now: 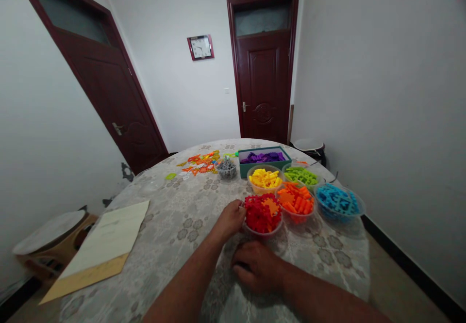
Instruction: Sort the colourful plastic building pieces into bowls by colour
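Note:
My left hand (233,217) is closed on the left rim of a clear plastic bowl (268,234) heaped with red toy building pieces (259,218). One orange gear-shaped piece (271,206) lies on top of the red ones. Just in front of that bowl, my right hand (257,266) rests low over the tablecloth with its fingers curled inward. What its fingers hold, if anything, is hidden. Directly right of the red pieces stands a bowl of orange pieces (299,201), and behind them a bowl of yellow pieces (265,179).
Farther right are bowls of green pieces (301,175) and blue pieces (337,200). A box (248,169) of purple pieces and a small bowl of grey pieces (226,166) stand behind. Loose orange and yellow pieces (201,163) lie back left. Paper sheets (109,238) overhang the table's left edge.

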Demonstrator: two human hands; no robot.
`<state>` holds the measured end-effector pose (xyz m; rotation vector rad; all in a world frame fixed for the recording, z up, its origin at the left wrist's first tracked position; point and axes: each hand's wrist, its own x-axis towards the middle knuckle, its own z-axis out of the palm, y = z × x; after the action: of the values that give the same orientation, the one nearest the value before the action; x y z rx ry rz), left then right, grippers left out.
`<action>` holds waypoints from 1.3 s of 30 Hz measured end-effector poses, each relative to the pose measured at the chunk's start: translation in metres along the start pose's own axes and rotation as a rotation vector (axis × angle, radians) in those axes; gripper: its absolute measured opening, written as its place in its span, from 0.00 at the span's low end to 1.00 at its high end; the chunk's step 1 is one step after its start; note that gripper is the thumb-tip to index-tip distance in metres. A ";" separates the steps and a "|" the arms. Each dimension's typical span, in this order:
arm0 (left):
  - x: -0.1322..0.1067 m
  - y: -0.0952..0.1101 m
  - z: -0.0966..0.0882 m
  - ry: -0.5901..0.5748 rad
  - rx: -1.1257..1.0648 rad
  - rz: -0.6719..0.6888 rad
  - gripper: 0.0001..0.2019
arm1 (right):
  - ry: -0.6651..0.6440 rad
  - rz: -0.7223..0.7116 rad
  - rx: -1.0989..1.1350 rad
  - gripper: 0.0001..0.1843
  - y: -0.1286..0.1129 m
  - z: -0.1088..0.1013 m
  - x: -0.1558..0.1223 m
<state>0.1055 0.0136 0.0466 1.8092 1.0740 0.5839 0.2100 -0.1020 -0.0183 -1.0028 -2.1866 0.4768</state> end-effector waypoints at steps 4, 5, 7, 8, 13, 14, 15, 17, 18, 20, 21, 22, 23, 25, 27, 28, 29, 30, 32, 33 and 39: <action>-0.014 -0.006 -0.023 0.051 -0.051 0.016 0.12 | 0.002 -0.031 -0.068 0.06 -0.005 -0.003 -0.004; -0.020 -0.007 -0.031 0.066 -0.061 0.021 0.13 | -0.001 -0.053 -0.092 0.05 -0.007 -0.004 -0.005; -0.035 -0.011 -0.049 0.095 -0.049 0.031 0.14 | 0.026 -0.112 -0.131 0.05 -0.012 -0.005 -0.006; -0.044 -0.014 -0.058 0.114 -0.022 0.034 0.15 | 0.056 -0.146 -0.143 0.05 -0.015 -0.006 -0.007; -0.086 -0.030 -0.091 0.201 0.056 -0.024 0.16 | 0.330 -0.208 -0.169 0.10 -0.032 -0.013 -0.010; -0.093 -0.033 -0.094 0.203 0.039 -0.040 0.17 | 0.383 -0.204 -0.176 0.14 -0.033 -0.013 -0.010; -0.099 -0.036 -0.095 0.204 0.020 -0.053 0.17 | 0.421 -0.198 -0.187 0.17 -0.034 -0.013 -0.010; -0.108 -0.040 -0.097 0.211 -0.006 -0.072 0.18 | 0.452 -0.173 -0.234 0.23 -0.032 -0.009 -0.011; -0.111 -0.041 -0.097 0.212 -0.013 -0.077 0.18 | 0.449 -0.155 -0.268 0.25 -0.031 -0.007 -0.011; -0.115 -0.042 -0.096 0.208 -0.017 -0.081 0.18 | 0.417 -0.143 -0.327 0.25 -0.029 -0.003 -0.009; -0.116 -0.042 -0.096 0.198 -0.018 -0.080 0.17 | 0.393 -0.146 -0.346 0.23 -0.028 -0.003 -0.008; -0.117 -0.043 -0.096 0.188 -0.021 -0.076 0.17 | 0.373 -0.157 -0.361 0.20 -0.028 -0.003 -0.006; -0.117 -0.044 -0.096 0.175 -0.026 -0.072 0.16 | 0.354 -0.168 -0.372 0.18 -0.029 -0.004 -0.005; -0.118 -0.049 -0.097 0.155 -0.038 -0.073 0.17 | 0.349 -0.185 -0.397 0.15 -0.030 -0.006 -0.002; -0.117 -0.055 -0.097 0.139 -0.051 -0.072 0.17 | 0.372 -0.188 -0.422 0.13 -0.031 -0.009 -0.001; -0.117 -0.059 -0.097 0.133 -0.056 -0.064 0.17 | 0.382 -0.191 -0.427 0.13 -0.030 -0.010 -0.001; -0.117 -0.062 -0.098 0.131 -0.060 -0.048 0.17 | 0.387 -0.192 -0.425 0.13 -0.030 -0.011 -0.001; -0.117 -0.065 -0.099 0.135 -0.063 -0.026 0.17 | 0.390 -0.194 -0.416 0.13 -0.029 -0.011 -0.001; -0.116 -0.068 -0.102 0.146 -0.070 0.009 0.19 | 0.387 -0.184 -0.385 0.12 -0.026 -0.011 -0.002; -0.116 -0.069 -0.104 0.148 -0.073 0.014 0.20 | 0.383 -0.171 -0.368 0.12 -0.024 -0.011 -0.003; -0.102 -0.078 -0.130 0.246 -0.235 0.005 0.25 | 0.355 -0.118 -0.299 0.10 -0.023 -0.011 -0.006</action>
<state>-0.0766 0.0018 0.0431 1.5643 1.1119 0.9146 0.2087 -0.1203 0.0001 -1.0162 -2.0099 -0.0847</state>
